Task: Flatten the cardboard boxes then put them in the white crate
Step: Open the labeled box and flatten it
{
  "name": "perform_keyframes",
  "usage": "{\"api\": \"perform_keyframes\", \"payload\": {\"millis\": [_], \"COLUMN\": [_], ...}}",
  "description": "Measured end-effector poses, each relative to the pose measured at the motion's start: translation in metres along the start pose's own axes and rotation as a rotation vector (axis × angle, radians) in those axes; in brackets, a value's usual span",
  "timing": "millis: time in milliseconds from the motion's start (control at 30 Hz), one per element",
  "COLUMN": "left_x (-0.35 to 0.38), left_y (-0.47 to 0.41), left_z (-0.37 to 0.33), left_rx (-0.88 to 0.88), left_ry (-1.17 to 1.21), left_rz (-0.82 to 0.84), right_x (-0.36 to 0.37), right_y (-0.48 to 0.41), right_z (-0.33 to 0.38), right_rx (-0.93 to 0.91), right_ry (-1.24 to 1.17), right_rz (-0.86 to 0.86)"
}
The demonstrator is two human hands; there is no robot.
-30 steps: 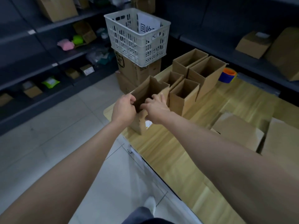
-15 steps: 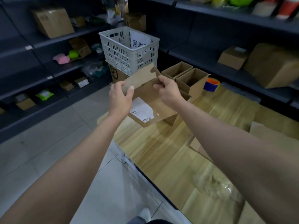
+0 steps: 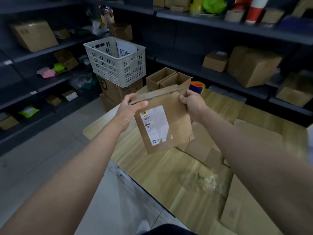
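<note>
Both hands, left hand [image 3: 128, 107] and right hand [image 3: 191, 102], pinch the flattened box [image 3: 162, 122]'s top corners; keep it pressed flat, drop edge-first into white crate [image 3: 116, 65] at 11 o'clock.

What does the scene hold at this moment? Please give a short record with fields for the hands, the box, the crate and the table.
left hand: grips the top left edge of the flattened box
right hand: grips its top right edge
flattened box: held in the air above the table, white label facing the camera
white crate: on stacked cartons beyond the table, paper sheet inside
open boxes: two upright at the table's far end, not yet flattened
</note>
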State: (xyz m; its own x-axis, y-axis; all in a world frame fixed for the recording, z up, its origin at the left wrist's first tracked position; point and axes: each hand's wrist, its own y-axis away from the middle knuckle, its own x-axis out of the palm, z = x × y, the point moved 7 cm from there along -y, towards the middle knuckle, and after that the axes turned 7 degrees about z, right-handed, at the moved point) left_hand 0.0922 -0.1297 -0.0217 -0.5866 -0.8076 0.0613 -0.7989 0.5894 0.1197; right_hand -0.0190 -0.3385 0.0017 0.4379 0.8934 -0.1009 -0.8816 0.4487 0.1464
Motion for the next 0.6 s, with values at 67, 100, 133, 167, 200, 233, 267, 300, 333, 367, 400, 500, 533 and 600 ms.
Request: {"api": "perform_keyframes", "payload": {"millis": [67, 100, 133, 167, 200, 233, 267, 300, 333, 367, 400, 500, 533, 600], "left_x": [0.016, 0.022, 0.027, 0.032, 0.035, 0.038, 0.04, 0.042, 0.043, 0.043, 0.042, 0.038, 0.035, 0.029], "left_y": [0.001, 0.001, 0.002, 0.003, 0.004, 0.004, 0.005, 0.006, 0.007, 0.008, 0.008, 0.012, 0.013, 0.016], "left_z": [0.008, 0.012, 0.016, 0.019, 0.021, 0.025, 0.028, 0.032, 0.035, 0.038, 0.041, 0.055, 0.062, 0.073], "left_rx": [-0.021, -0.026, -0.024, -0.015, -0.003, 0.004, 0.006, 0.005, 0.0, -0.011, -0.026, -0.074, -0.093, -0.117], "left_ry": [-0.019, -0.032, -0.053, -0.082, -0.107, -0.121, -0.128, -0.129, -0.121, -0.1, -0.077, -0.123, -0.179, -0.278], "left_rz": [0.053, 0.069, 0.074, 0.072, 0.071, 0.071, 0.075, 0.079, 0.08, 0.075, 0.064, 0.006, -0.015, -0.042], "right_x": [-0.009, -0.013, -0.016, -0.018, -0.017, -0.016, -0.013, -0.011, -0.01, -0.01, -0.01, -0.011, -0.011, -0.013], "right_y": [0.008, 0.011, 0.015, 0.019, 0.024, 0.026, 0.029, 0.03, 0.031, 0.03, 0.029, 0.025, 0.024, 0.022], "right_z": [-0.013, -0.02, -0.028, -0.036, -0.043, -0.05, -0.057, -0.063, -0.068, -0.073, -0.078, -0.093, -0.097, -0.103], "right_rx": [0.023, 0.035, 0.056, 0.082, 0.099, 0.111, 0.127, 0.154, 0.184, 0.216, 0.257, 0.358, 0.374, 0.397], "right_ry": [-0.075, -0.12, -0.154, -0.175, -0.19, -0.195, -0.19, -0.183, -0.165, -0.139, -0.11, -0.009, 0.018, 0.087], "right_rz": [0.014, 0.012, -0.003, -0.016, -0.011, 0.01, 0.036, 0.048, 0.052, 0.046, 0.037, 0.005, -0.004, -0.025]}}
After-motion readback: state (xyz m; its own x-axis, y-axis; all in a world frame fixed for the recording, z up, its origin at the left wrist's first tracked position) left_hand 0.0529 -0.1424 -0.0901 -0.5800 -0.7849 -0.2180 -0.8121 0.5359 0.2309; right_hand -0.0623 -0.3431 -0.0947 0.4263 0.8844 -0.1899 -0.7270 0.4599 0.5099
